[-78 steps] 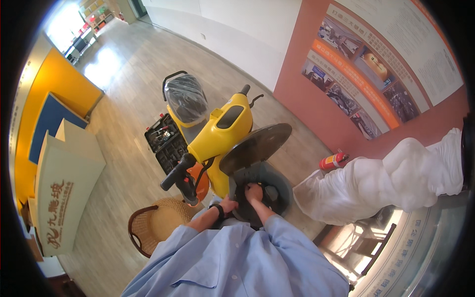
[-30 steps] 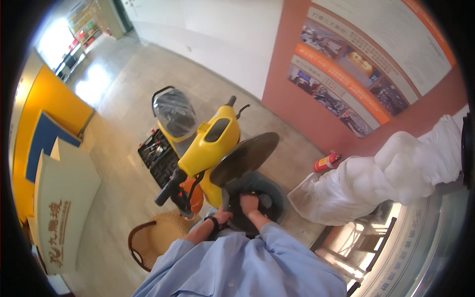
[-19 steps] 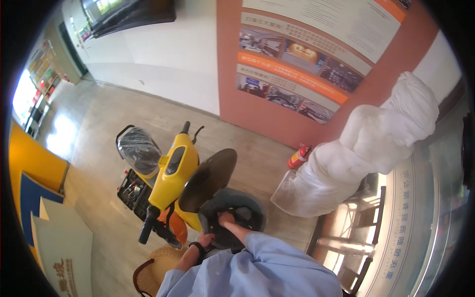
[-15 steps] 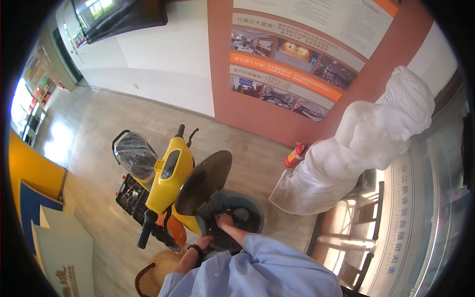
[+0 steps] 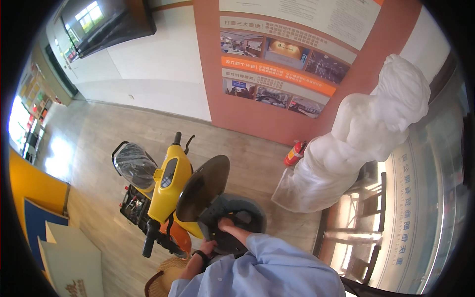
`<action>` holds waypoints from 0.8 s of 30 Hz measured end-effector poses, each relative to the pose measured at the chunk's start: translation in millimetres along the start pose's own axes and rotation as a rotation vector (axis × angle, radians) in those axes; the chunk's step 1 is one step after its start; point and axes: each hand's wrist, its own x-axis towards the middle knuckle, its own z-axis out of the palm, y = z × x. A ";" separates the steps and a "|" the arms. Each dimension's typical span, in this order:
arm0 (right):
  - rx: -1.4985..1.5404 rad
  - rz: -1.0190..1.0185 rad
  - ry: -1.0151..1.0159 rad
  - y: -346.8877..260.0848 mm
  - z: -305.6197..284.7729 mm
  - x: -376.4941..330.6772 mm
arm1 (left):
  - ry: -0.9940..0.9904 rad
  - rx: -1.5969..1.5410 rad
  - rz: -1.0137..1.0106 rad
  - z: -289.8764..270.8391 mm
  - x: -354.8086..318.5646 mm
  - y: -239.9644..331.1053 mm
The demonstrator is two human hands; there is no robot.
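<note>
- Our right hand (image 5: 226, 223) is down inside the open under-seat compartment (image 5: 247, 218) of the yellow scooter (image 5: 170, 185); we cannot tell whether it grips anything.
- Our left hand (image 5: 207, 245) rests at the compartment's near rim, its grasp unclear too.
- The raised seat (image 5: 203, 188) stands tilted up just beside both hands.
- A white wrapped statue (image 5: 356, 138) stands to the right, a red fire extinguisher (image 5: 295, 154) beside it.
</note>
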 end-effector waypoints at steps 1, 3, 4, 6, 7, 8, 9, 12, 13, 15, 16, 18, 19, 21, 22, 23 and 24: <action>-0.016 0.010 -0.014 3.2 0.4 3.1 | -0.001 0.009 -0.001 -0.9 2.3 -0.6; -0.030 0.016 -0.039 1.3 -5.9 -2.3 | -0.030 -0.030 0.003 6.7 -7.7 7.3; -0.007 0.047 -0.001 -5.7 -11.3 -10.8 | -0.019 -0.034 0.005 0.2 -5.9 3.5; 0.015 0.074 0.034 -20.0 -25.2 -30.1 | -0.037 -0.060 0.022 -10.1 -2.4 -5.9; 0.005 0.054 0.092 -24.3 -31.7 -36.8 | -0.035 -0.059 0.022 -12.8 -1.6 -6.7; -0.002 0.042 0.157 -23.8 -35.9 -40.7 | -0.008 -0.029 -0.006 -11.6 0.1 -5.1; 0.001 0.047 0.162 -23.9 -38.4 -43.8 | 0.020 0.000 -0.033 -10.6 1.4 -3.8; -0.116 -0.032 0.161 -30.9 -41.5 -51.5 | 0.031 -0.011 0.042 -10.6 2.0 -7.6; -0.051 -0.008 0.181 -36.0 -40.1 -54.7 | 0.037 -0.013 0.046 -17.8 5.5 -11.3; 0.015 0.021 0.200 -34.5 -29.9 -53.6 | 0.014 0.049 0.043 -20.7 6.4 -13.8; 0.023 0.057 0.131 -36.2 -26.1 -47.1 | 0.020 0.044 0.045 -22.9 4.7 -16.6; 0.044 0.121 0.086 -11.6 -14.8 -22.6 | -0.008 0.019 0.007 11.0 -13.1 10.5; -0.027 0.039 0.018 -3.3 -8.3 -10.2 | -0.004 0.017 0.008 13.8 -13.7 13.5; -0.103 -0.058 -0.069 -8.4 -6.6 -11.5 | 0.057 0.099 0.052 9.3 -17.6 9.7; -0.109 -0.038 -0.042 -9.4 -8.6 -10.7 | 0.064 0.094 0.051 2.0 -11.0 2.9; -0.111 -0.011 -0.009 -7.6 -9.6 -9.7 | 0.042 0.048 0.044 0.8 -4.0 0.9; 0.002 0.156 0.086 -11.0 -8.4 -7.9 | 0.016 0.005 0.038 -0.1 1.3 -1.2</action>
